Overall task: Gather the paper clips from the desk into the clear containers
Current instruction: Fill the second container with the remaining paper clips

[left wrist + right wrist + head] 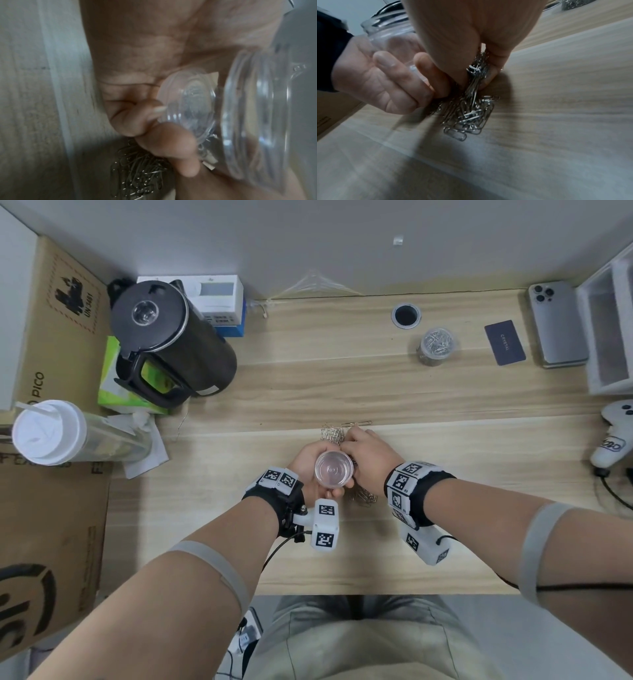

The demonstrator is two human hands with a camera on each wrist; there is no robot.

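My left hand [306,461] grips an empty clear container [334,470] just above the desk, mouth up; the left wrist view shows my fingers [171,143] curled under its base [192,105]. My right hand [363,445] reaches down right beside it. In the right wrist view its fingertips [489,79] pinch a bunch of silver paper clips [476,73] lifted off the pile [471,119]. Loose clips lie beyond the hands [331,433] and below them [363,497]. A second clear container [437,345] holding clips stands at the back right.
A black kettle [171,337] and a lidded cup [48,433] stand at the left, with cardboard boxes [51,344] beyond. A cable hole [406,315], a dark card [505,342], a phone [556,323], a white tray [606,330] and a white controller [613,440] sit right.
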